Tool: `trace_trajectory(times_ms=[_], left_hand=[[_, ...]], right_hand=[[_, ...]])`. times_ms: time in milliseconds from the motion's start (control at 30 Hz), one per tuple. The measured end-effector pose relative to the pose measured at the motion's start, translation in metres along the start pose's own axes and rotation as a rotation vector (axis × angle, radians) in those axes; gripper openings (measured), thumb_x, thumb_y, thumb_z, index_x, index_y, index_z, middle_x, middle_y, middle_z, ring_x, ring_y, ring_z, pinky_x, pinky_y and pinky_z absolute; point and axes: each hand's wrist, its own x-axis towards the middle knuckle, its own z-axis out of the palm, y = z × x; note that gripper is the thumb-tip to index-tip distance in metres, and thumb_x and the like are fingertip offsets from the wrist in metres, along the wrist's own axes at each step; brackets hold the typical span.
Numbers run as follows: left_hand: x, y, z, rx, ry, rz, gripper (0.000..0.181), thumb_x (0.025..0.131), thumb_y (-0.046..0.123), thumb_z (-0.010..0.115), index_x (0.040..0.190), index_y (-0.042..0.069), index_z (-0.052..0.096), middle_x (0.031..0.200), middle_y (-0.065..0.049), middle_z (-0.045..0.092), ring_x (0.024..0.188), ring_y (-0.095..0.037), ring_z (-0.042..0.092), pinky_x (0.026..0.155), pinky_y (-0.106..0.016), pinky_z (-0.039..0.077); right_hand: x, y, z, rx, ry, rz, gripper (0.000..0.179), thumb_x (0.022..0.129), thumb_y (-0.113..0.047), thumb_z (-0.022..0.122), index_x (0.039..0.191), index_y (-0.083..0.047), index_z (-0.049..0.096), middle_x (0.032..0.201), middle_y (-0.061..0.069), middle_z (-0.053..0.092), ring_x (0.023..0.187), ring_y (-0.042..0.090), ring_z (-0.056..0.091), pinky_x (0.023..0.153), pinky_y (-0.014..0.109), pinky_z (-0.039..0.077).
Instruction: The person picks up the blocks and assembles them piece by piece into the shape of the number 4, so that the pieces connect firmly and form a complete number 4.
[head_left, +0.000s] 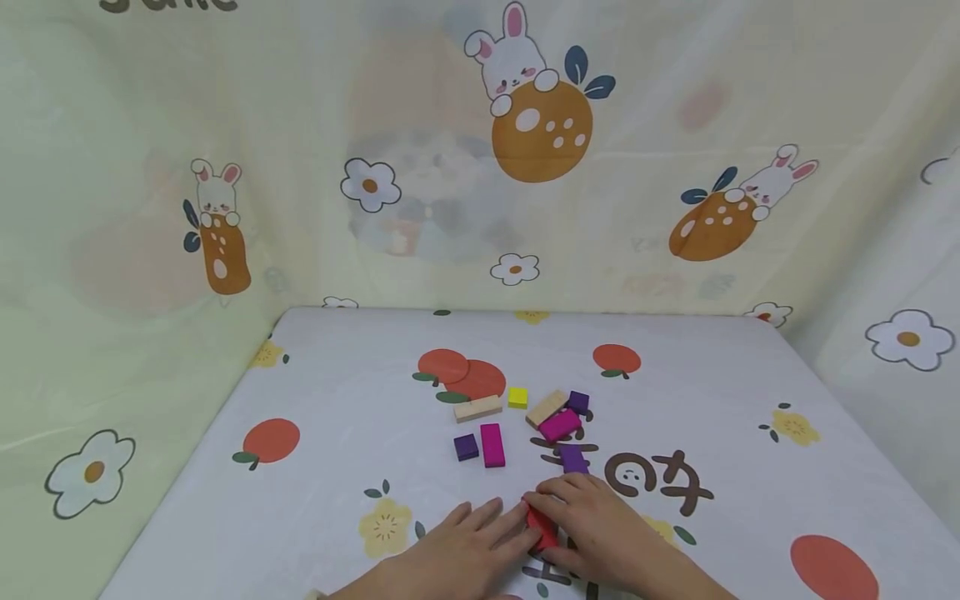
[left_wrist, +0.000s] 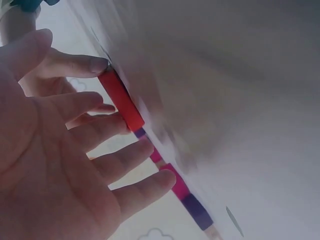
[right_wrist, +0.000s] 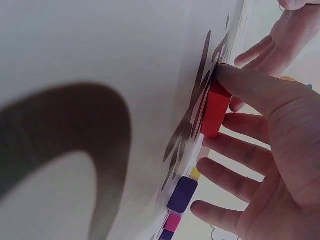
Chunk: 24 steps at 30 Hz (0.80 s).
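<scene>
A red wooden block (head_left: pixel 542 529) lies on the table near the front, between the two hands. My right hand (head_left: pixel 611 533) spans it lengthwise, with the thumb at its near end and a fingertip at its far end, as the right wrist view shows. From the other side my left hand (head_left: pixel 450 554) reaches in, its extended fingertips right at the block's left side and thumb held away. Just beyond the right fingers sits a purple block (head_left: pixel 573 458), partly covered by them in the head view.
Farther back lie a magenta block (head_left: pixel 492 445), a dark purple cube (head_left: pixel 466 447), a natural wood block (head_left: pixel 477 408) and a yellow cube (head_left: pixel 517 397). To their right, another wood block (head_left: pixel 547 408), magenta block (head_left: pixel 560 426) and dark cube (head_left: pixel 578 402) cluster together. A printed white cloth (head_left: pixel 337 375) covers the table.
</scene>
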Motion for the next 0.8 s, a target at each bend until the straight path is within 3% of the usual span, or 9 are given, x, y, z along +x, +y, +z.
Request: trace_trajectory(times_ms=[400,800], left_hand=[[0.0005,0.0023,-0.0026,0.047,-0.012,0.009,0.079,0.099,0.074,0.040,0.165,0.034,0.026,0.174,0.009,0.016,0.157,-0.026,0.030,0.118,-0.055,0.040],[0.0000,0.0026,-0.0023,0.045,-0.015,0.010,0.079,0.098,0.076,0.039,0.165,0.036,0.022,0.171,0.015,0.022,0.158,-0.026,0.027,0.119,-0.058,0.038]], right_hand=[[0.0009,-0.0017,-0.0011,0.004,0.001,-0.003,0.054,0.089,-0.048,0.078,0.136,-0.023,0.067,0.123,-0.007,0.067,0.119,0.020,0.057,0.108,0.054,0.049],[0.0026,-0.0041,-0.0005,0.004,-0.004,0.010,0.058,0.085,-0.051,0.082,0.132,-0.021,0.068,0.119,-0.006,0.066,0.116,0.020,0.055,0.110,0.054,0.046]])
